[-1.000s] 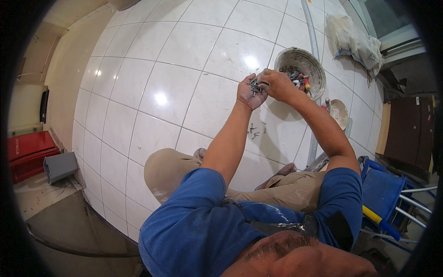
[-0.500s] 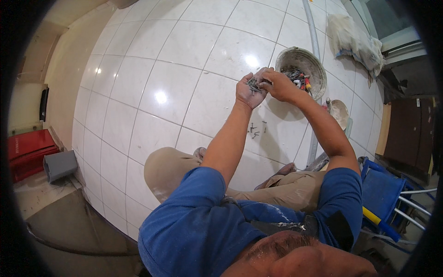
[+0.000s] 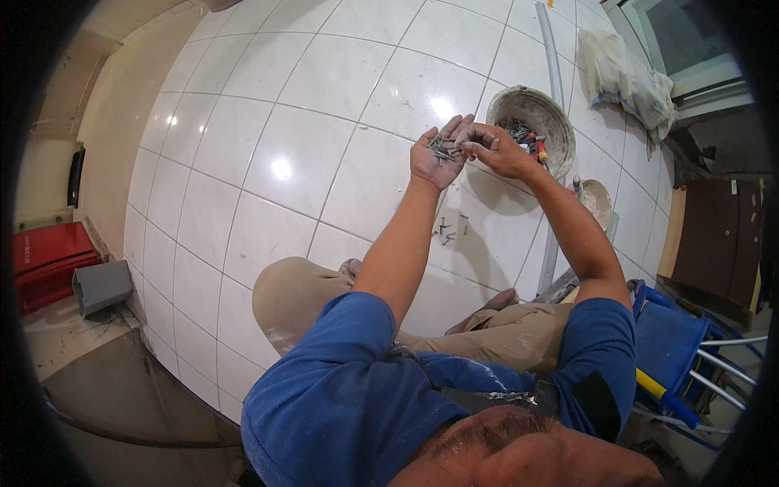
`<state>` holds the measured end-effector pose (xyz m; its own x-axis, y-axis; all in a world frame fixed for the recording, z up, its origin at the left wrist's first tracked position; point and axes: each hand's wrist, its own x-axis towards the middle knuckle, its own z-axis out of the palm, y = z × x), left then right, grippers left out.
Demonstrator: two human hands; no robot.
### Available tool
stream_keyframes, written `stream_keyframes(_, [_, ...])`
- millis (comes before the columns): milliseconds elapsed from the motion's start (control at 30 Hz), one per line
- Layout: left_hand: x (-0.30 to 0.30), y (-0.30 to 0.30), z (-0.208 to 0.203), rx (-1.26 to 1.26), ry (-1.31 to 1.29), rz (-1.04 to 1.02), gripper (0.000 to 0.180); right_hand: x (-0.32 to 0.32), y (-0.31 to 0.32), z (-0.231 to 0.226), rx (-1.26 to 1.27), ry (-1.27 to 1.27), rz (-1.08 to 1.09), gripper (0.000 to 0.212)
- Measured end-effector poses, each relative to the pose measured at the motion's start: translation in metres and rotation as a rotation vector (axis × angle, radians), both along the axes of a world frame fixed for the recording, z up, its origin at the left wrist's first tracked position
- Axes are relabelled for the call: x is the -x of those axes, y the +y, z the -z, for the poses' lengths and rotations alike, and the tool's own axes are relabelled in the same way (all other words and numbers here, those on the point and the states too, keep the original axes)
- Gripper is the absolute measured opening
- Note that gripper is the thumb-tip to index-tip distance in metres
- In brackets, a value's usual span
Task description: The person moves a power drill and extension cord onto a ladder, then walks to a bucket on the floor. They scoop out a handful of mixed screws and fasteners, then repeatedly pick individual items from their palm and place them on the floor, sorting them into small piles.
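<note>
My left hand [image 3: 436, 169] is palm up with its fingers stretched out, bearing a small pile of grey screws [image 3: 441, 148]. Just right of that palm, my right hand [image 3: 501, 154] has thumb and fingertips pinched together over the edge of the pile. What sits between those fingertips is too small to make out. Several loose screws [image 3: 446, 230] lie on the white tiles below my hands. Beyond my right hand stands a round, dirt-crusted bucket [image 3: 558, 114] with more dark metal pieces and red-and-yellow tool handles [image 3: 541, 149] inside.
A long metal bar [image 3: 548, 49] runs along the tiles behind the bucket. Near it lie a small round container [image 3: 598, 203] and a whitish sack [image 3: 621, 77]. A blue folding step stool [image 3: 667, 333] is at right; a red box [image 3: 53, 256] and grey piece [image 3: 102, 288] at left.
My left hand has opened flatter, its fingers stretching out and showing more of the screws. My right hand has drawn back slightly to the right, off the palm, into a pinch.
</note>
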<state>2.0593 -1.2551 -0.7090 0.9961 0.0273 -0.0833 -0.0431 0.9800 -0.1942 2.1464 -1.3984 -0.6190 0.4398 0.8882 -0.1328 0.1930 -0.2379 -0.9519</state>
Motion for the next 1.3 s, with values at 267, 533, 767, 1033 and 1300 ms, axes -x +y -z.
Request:
stream_keyframes(267, [0.004,0.024,-0.021,-0.02,0.06,-0.133,0.058,0.018,-0.024,0.073,0.207,-0.189,-0.374,0.022])
stream_keyframes(533, [0.005,0.015,-0.026,-0.087,0.075,-0.06,0.059,0.055,-0.048,0.136,0.421,-0.102,-0.363,0.019])
stream_keyframes(767, [0.007,0.013,-0.029,-0.111,0.077,-0.057,0.058,-0.034,-0.042,0.056,0.14,-0.07,0.025,0.017])
stream_keyframes(1033, [0.004,0.005,-0.026,-0.053,0.057,0.034,0.06,-0.074,-0.069,0.002,0.997,-0.878,0.313,0.017])
stream_keyframes(1300, [-0.002,-0.011,-0.014,0.009,0.025,0.123,0.048,-0.001,-0.004,-0.011,-0.097,-0.901,0.147,0.022])
